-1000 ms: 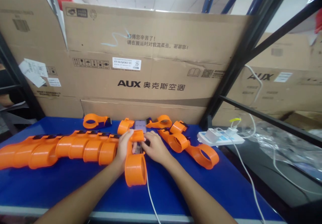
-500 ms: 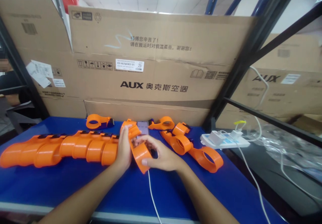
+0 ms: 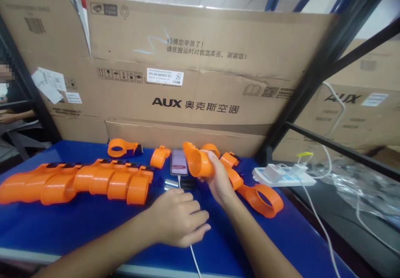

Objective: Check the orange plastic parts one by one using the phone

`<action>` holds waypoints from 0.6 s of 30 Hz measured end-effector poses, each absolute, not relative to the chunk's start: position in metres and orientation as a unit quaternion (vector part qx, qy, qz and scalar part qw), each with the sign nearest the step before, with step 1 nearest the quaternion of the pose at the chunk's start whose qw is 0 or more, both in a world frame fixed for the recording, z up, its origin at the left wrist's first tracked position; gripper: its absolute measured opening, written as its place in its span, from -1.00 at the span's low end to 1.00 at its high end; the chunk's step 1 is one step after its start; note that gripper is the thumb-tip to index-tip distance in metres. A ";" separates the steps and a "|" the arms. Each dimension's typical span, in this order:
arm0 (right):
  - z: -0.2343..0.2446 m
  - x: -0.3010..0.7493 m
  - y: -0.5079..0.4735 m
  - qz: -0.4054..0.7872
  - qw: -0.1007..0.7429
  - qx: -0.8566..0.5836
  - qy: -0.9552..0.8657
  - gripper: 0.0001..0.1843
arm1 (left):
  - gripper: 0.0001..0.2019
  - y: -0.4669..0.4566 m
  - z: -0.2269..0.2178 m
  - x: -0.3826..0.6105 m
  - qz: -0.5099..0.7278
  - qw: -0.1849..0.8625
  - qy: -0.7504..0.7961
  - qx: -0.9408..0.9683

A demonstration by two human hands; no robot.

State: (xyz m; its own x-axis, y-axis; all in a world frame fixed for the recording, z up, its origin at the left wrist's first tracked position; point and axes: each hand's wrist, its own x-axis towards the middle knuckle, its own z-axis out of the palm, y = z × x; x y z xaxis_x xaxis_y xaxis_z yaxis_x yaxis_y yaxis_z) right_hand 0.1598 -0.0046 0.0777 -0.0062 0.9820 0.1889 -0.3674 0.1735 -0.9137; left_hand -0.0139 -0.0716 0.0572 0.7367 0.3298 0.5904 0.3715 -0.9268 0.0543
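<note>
My right hand (image 3: pixel 220 178) is closed around an orange tape dispenser (image 3: pixel 201 164), lifted in front of other dispensers, its round ring facing me. My left hand (image 3: pixel 183 216) is low over the blue table, its back toward me and its fingers curled in; the thumb and palm are hidden, so what it holds, if anything, does not show. Just beyond it lie a silvery piece (image 3: pixel 171 184) and a dark piece (image 3: pixel 188 184), too small to name. A white cable passes beneath the left hand to a phone (image 3: pixel 179 162).
Several orange tape dispensers (image 3: pixel 112 182) stand nested in a row on the left of the blue table (image 3: pixel 103 228). Single ones lie at the back (image 3: pixel 123 148) and right (image 3: pixel 264 199). A power strip (image 3: pixel 283 174) sits at the right; a cardboard sheet (image 3: pixel 187 82) stands behind.
My right hand has moved up and right with the orange dispenser. My left hand has left it and come down to the right. An orange piece now shows left of the phone.
</note>
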 end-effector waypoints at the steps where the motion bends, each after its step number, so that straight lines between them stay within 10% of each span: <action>1: 0.077 0.157 -0.007 0.566 0.595 -0.333 -0.463 -0.54 | -0.71 -0.072 0.065 -0.025 -0.306 0.064 -0.190 -0.931; 18: 0.080 0.138 -0.034 0.695 0.366 -0.236 -0.571 -0.41 | -0.32 -0.057 0.049 -0.148 -0.209 0.150 -0.401 -0.879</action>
